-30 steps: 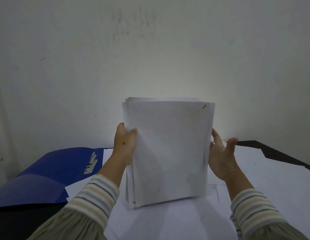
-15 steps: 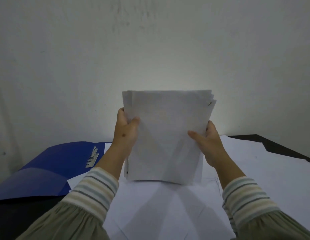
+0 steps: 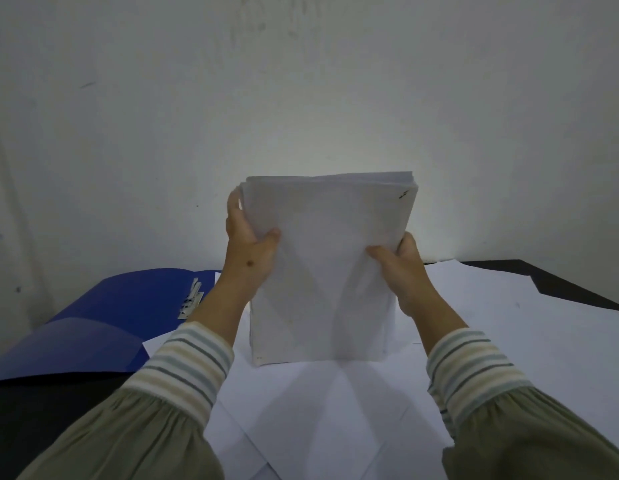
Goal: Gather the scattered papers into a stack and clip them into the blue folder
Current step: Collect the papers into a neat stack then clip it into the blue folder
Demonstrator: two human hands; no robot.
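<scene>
A thick stack of white papers (image 3: 327, 271) stands upright on its lower edge on loose sheets in front of me. My left hand (image 3: 247, 251) grips its left edge, thumb on the near face. My right hand (image 3: 401, 268) grips the right edge, thumb across the front. The top edges of the sheets are slightly uneven. The blue folder (image 3: 128, 306) lies open to the left, its metal clip (image 3: 192, 299) showing near the spine.
More loose white sheets (image 3: 509, 327) cover the dark table (image 3: 578, 285) under and to the right of the stack. A bare pale wall (image 3: 301, 98) rises just behind the table. The table's black edge runs along the far right.
The right hand went from open beside the stack to gripping its right edge. The stack's lower edge has come down onto the sheets on the table.
</scene>
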